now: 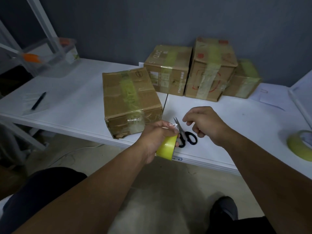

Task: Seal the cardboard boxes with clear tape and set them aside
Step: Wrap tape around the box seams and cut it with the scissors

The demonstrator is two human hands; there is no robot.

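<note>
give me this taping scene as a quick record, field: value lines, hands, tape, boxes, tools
left hand: left hand grips the yellow tape roll at the table edge, a loose clear end at its fingertips
right hand: right hand holds nothing, fingers loosely curled above the scissors
scissors: black handles, lying on the white table
nearest box: front box, taped over top and front
back boxes: three taped boxes against the wall
second roll: spare tape roll at far right
other: black pen at left
</note>
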